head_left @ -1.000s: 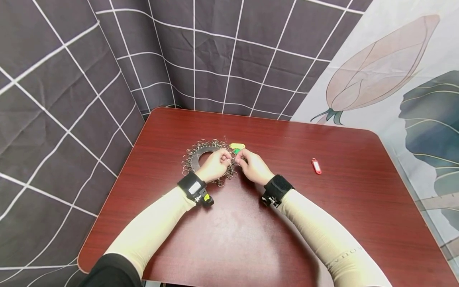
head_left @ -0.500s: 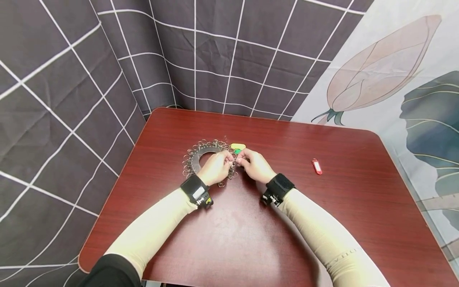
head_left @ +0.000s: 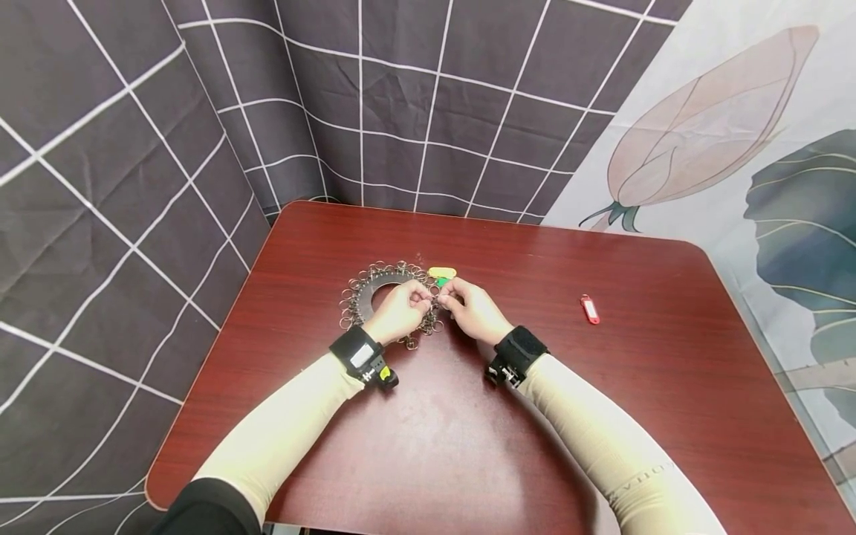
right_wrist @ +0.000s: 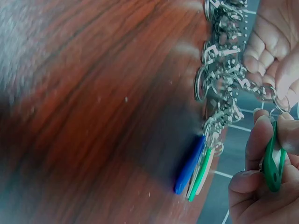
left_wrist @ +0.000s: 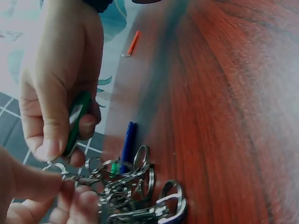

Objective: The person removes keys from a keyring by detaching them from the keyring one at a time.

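A green key tag (right_wrist: 271, 163) is pinched by the right hand (head_left: 473, 308) — a key ring (left_wrist: 58, 169) of the ring-covered disc (head_left: 364, 291) is pinched by the left hand (head_left: 400, 310).

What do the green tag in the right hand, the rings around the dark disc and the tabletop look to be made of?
Green tag: looks like glossy moulded plastic with a pale insert; the right hand pinches it.
Rings: probably steel, silvery with bright glints; the left hand pinches one.
Table: reddish-brown wood grain with a soft sheen, possibly laminate rather than solid wood.
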Demonstrator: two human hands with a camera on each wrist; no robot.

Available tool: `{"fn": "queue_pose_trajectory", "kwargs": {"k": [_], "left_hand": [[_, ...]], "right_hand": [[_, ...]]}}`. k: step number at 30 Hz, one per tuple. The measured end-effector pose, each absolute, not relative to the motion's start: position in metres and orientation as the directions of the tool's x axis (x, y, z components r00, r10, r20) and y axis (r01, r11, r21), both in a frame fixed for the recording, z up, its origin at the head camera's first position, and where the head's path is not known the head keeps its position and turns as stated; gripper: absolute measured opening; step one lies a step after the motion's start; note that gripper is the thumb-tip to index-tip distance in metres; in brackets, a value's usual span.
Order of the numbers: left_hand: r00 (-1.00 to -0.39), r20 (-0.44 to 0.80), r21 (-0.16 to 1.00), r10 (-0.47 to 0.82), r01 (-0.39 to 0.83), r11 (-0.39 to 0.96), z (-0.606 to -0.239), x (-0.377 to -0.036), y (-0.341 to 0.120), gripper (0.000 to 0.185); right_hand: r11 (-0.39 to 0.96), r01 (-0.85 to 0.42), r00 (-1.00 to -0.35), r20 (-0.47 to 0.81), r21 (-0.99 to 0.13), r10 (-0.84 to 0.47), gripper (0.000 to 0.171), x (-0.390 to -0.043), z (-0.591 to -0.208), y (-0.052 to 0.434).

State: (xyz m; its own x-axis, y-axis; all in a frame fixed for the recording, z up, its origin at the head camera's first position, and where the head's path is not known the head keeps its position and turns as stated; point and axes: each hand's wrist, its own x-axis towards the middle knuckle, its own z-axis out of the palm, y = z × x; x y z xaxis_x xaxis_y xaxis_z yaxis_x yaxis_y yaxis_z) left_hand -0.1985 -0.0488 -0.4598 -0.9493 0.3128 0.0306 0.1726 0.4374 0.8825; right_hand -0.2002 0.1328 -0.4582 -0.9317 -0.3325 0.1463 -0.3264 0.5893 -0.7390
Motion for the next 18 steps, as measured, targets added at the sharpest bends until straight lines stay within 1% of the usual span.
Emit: {"fn": "queue_pose_trajectory", "kwargs": {"k": [6,10,13,16,18], "left_hand": [[-0.971,0.064,0.924,0.231,0.145,0.354,-0.467,-0.199,-0.046,0.006],[-0.977,0.011,0.971,0.214,0.061,0.229,-0.471,-0.201,-0.048,0.009],[-0.974,-0.030,0.989,0.225,0.004,0.149,-0.472,-0.203,-0.050,0.010],[-0.969,-0.031,0.991,0.246,0.002,0.135,-0.472,-0.204,-0.052,0.011],[-0.964,-0.022,0.988,0.263,0.018,0.151,-0.472,-0.204,-0.053,0.011]], "right_hand": [[0.576,-0.329,-0.927,0.137,-0.748,-0.350,0.007,-0.199,-0.460,0.129],[0.551,-0.316,-0.927,0.127,-0.773,-0.354,0.008,-0.199,-0.459,0.128],[0.516,-0.304,-0.926,0.122,-0.801,-0.357,0.007,-0.199,-0.459,0.128],[0.492,-0.296,-0.927,0.122,-0.819,-0.356,0.006,-0.200,-0.460,0.130],[0.484,-0.288,-0.928,0.115,-0.826,-0.355,0.006,-0.201,-0.462,0.131]]}}
